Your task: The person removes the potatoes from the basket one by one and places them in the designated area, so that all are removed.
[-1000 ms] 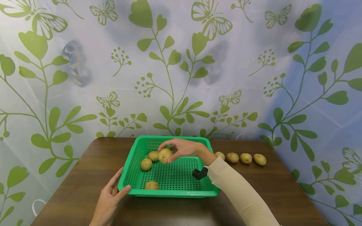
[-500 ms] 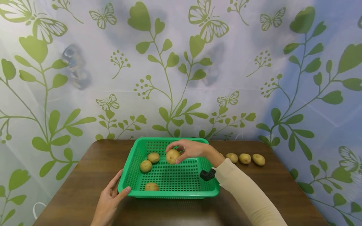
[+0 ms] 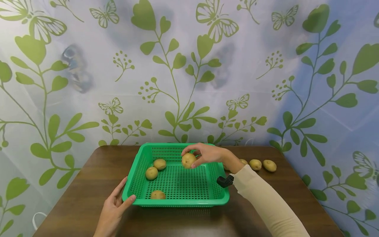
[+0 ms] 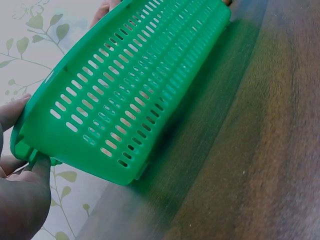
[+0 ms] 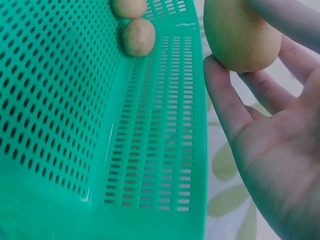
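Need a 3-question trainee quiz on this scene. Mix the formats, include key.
1. True or false: the right hand holds a potato while the left hand grips the near left corner of the green basket.

2. How many potatoes can be seen lying inside the basket, leaving out the held one?

3. In the head view, the loose potatoes on the table lie on which side of the basket?
A) left
B) right
C) near side

Key:
1. True.
2. Three: two toward the far left, one by the near rim.
3. B.

leaf-patterned backdrop (image 3: 189,72) behind brown table (image 3: 91,177)
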The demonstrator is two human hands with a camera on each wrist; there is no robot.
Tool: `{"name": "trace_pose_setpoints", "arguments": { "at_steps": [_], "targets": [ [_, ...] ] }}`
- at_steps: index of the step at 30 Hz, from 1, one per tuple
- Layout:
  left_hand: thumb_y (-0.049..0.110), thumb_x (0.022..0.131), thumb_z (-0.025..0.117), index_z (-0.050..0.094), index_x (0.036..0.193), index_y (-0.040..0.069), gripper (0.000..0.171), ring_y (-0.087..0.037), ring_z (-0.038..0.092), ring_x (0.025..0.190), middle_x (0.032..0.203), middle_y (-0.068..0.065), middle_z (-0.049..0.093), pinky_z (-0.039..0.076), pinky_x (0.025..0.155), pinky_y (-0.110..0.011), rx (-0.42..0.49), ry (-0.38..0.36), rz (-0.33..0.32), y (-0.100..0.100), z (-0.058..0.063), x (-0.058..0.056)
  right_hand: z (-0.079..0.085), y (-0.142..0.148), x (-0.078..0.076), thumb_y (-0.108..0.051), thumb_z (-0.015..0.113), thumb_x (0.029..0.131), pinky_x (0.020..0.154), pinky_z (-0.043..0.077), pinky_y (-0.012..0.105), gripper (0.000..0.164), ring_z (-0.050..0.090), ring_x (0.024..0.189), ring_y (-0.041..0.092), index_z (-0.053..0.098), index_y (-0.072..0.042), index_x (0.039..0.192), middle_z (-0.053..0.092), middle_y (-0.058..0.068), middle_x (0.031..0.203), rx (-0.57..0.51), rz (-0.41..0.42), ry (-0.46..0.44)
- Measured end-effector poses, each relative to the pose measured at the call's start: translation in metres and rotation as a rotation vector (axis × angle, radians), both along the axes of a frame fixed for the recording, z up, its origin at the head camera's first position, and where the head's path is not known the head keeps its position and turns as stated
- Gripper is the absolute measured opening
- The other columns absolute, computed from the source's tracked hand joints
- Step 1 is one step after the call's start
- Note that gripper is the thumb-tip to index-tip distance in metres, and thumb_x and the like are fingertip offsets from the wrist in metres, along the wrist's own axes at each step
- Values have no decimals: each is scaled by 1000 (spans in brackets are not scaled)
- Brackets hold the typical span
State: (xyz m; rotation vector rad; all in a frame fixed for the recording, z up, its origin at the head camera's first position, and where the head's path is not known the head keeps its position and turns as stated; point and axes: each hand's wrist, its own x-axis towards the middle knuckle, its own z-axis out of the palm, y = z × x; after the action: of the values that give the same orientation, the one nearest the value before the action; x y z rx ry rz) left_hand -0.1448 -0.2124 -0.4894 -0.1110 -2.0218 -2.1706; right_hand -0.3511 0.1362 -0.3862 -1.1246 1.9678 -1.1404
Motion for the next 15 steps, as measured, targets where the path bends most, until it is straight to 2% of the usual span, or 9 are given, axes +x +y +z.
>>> {"name": "trace_pose_setpoints", "arguments": {
  "at_steps": [5, 11, 15],
  "targets": [
    [-3, 102, 63, 24, 164, 1, 73, 0, 54, 129, 163, -30, 22, 53, 95, -23, 5, 10, 0, 0, -1, -1, 1, 12, 0, -5, 80, 92, 87, 59, 42, 54, 65, 113, 30, 57, -5, 141, 54, 12, 138, 3, 4, 15],
    [-6, 102, 61, 21, 163, -2, 73, 2, 52, 129, 164, -30, 19, 53, 95, -22, 31, 37, -30, 1, -2, -1, 1, 29, 0, -6, 79, 94, 89, 58, 43, 52, 63, 116, 31, 57, -7, 141, 46, 20, 148, 9, -4, 40],
    [-6, 102, 61, 22, 163, -2, 72, 4, 52, 128, 164, -31, 18, 53, 93, -21, 16, 40, -26, 0, -3, -1, 2, 39, 1, -8, 80, 92, 93, 57, 44, 53, 61, 120, 32, 58, -9, 141, 48, 16, 146, 14, -18, 45]
  ]
}}
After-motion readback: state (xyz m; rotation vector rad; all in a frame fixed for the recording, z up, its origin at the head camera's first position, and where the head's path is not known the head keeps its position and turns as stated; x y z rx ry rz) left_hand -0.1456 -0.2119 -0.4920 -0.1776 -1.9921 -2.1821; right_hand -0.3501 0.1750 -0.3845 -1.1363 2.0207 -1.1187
